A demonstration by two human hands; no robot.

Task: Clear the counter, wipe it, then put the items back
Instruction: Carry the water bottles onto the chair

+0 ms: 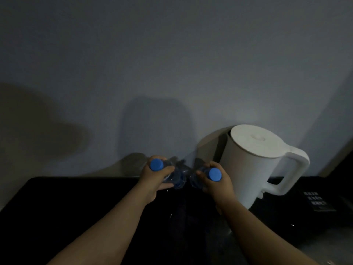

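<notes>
My left hand (152, 180) grips a clear plastic bottle with a blue cap (157, 164) by its neck. My right hand (217, 182) grips a second clear bottle with a blue cap (214, 174) the same way. Both bottles are side by side near the back of the black counter (76, 203), close to the wall; I cannot tell whether their bases touch the counter. A white electric kettle (252, 163) stands just right of my right hand, its handle pointing right.
A grey wall (172, 73) rises directly behind the counter. A small dark card with white print (315, 199) lies on the counter at the far right. The room is dim and the counter's dark surface shows little detail.
</notes>
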